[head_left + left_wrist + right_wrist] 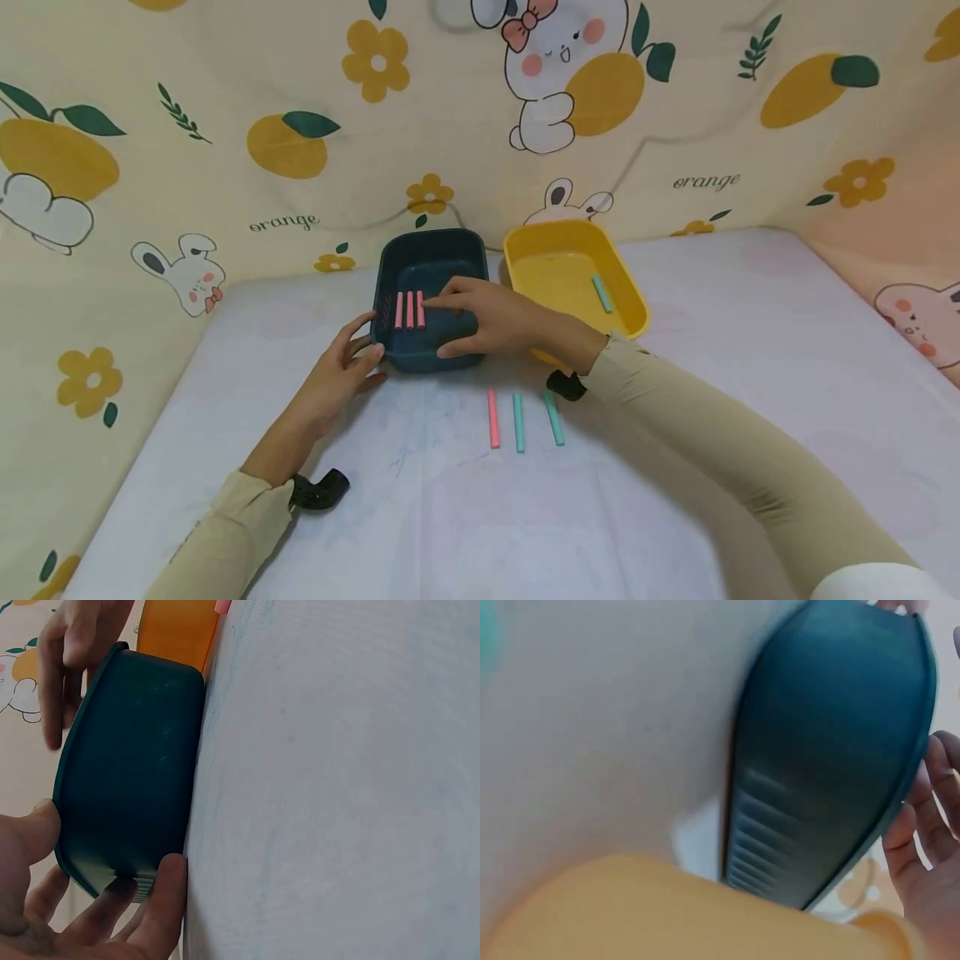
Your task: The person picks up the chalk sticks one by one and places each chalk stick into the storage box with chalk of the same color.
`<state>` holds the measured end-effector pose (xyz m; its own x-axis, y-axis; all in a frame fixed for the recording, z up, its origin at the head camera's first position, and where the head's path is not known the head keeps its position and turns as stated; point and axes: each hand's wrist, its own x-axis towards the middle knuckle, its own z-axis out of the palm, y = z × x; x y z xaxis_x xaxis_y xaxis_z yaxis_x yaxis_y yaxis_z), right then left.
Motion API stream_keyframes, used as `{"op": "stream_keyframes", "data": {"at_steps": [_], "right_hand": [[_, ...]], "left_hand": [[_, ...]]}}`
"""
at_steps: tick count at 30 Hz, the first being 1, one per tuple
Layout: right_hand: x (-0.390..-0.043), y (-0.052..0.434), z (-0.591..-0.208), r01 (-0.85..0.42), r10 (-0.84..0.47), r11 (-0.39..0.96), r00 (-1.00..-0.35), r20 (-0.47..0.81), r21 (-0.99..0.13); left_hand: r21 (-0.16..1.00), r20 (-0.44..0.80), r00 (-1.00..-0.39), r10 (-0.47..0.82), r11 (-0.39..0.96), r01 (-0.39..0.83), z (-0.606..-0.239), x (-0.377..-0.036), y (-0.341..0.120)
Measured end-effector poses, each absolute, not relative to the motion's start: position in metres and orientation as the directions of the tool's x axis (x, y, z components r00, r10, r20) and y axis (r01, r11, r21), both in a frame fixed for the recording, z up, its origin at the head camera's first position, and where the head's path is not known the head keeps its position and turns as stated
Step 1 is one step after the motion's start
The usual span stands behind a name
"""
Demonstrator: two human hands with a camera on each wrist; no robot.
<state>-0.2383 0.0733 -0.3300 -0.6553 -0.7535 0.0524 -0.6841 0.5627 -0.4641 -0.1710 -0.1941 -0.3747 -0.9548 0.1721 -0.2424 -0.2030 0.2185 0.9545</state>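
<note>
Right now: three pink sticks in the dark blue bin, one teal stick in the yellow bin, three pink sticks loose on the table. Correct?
Not quite. The loose sticks are one pink and two teal, per the head view. The dark blue bin does hold three pink sticks, the yellow bin one teal stick.

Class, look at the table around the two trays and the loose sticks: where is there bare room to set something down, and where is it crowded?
Bare room: the table right of the yellow tray, and the near strip below the three loose sticks. Crowded: around the dark blue tray, where the left hand touches its corner and the right hand reaches over the pink sticks inside.
</note>
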Motion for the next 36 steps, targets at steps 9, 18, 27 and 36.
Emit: {"op": "stream_keyframes", "data": {"at_steps": [9, 18, 27, 36], "right_hand": [[-0.206, 0.103, -0.331, -0.647, -0.683, 0.624, -0.724, 0.098, -0.438], [-0.172, 0.124, -0.337, -0.597, -0.639, 0.646, -0.764, 0.092, -0.476], [-0.148, 0.124, -0.335, -0.599, -0.654, 0.679, -0.756, 0.021, -0.425], [-0.147, 0.120, -0.350, -0.632, -0.680, 0.686, -0.733, -0.012, -0.360]], "left_hand": [[0.949, -0.255, -0.955, 0.154, 0.229, -0.216, -0.374, -0.172, -0.193], [0.945, -0.255, -0.955, 0.154, 0.248, -0.212, -0.374, -0.173, -0.194], [0.947, -0.258, -0.955, 0.148, 0.234, -0.220, -0.374, -0.172, -0.193], [0.946, -0.264, -0.954, 0.143, 0.229, -0.228, -0.375, -0.172, -0.192]]}}
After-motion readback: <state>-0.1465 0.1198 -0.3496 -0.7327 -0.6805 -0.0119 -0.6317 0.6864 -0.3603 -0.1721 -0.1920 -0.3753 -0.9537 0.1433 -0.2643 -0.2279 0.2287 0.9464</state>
